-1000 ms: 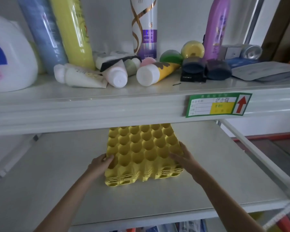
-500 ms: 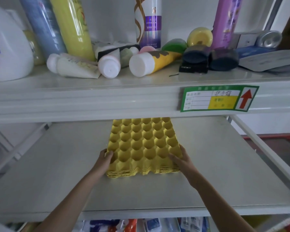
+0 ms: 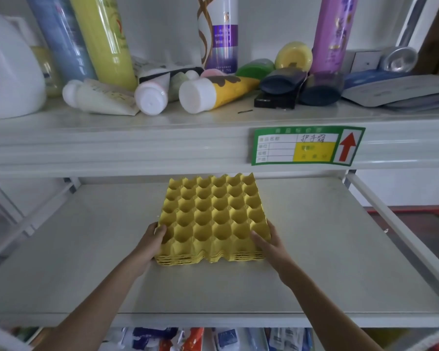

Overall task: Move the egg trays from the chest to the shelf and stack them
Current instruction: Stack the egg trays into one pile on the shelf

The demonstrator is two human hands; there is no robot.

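From the head camera, the yellow egg trays [image 3: 211, 219] sit stacked on the middle shelf [image 3: 314, 249], the left hand [image 3: 150, 243] and right hand [image 3: 269, 243] each gripping a near corner. Letting go unevenly could skew the nested stack. The upper shelf's lip [image 3: 112, 153] overhangs closely; both sides lie open.

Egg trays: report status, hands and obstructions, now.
Left hand and right hand grip near corners of egg trays. Yellow stack flat on middle shelf. Nothing in the way.
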